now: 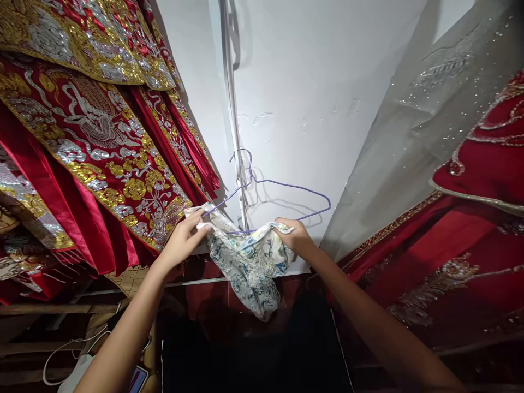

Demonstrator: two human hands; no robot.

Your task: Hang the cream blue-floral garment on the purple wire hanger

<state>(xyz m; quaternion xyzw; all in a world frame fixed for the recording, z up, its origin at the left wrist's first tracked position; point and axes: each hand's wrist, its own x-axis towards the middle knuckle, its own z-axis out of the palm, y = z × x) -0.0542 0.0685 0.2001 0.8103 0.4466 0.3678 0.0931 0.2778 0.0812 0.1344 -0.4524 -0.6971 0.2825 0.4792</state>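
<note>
A purple wire hanger (pixel 292 184) hangs by its hook near a narrow upright strip on the white wall. Over its left shoulder lies part of a thin floral garment (pixel 254 267), white with blue and yellow print. My left hand (pixel 189 236) is closed on the garment's edge at the hanger's left end. With fingers pinched, my right hand (pixel 293 233) grips the garment's edge beside the lower bar, near the right side. The hanger's right shoulder is bare. Between my hands the cloth sags and hangs down in folds.
Red embroidered garments with gold and silver (pixel 98 125) hang at the left. On the right are a sheer sparkling fabric (pixel 368 164) and a red beaded gown (pixel 483 180). A phone (pixel 138 379) and a white cable (pixel 61 349) lie at lower left, above dark red floor tiles.
</note>
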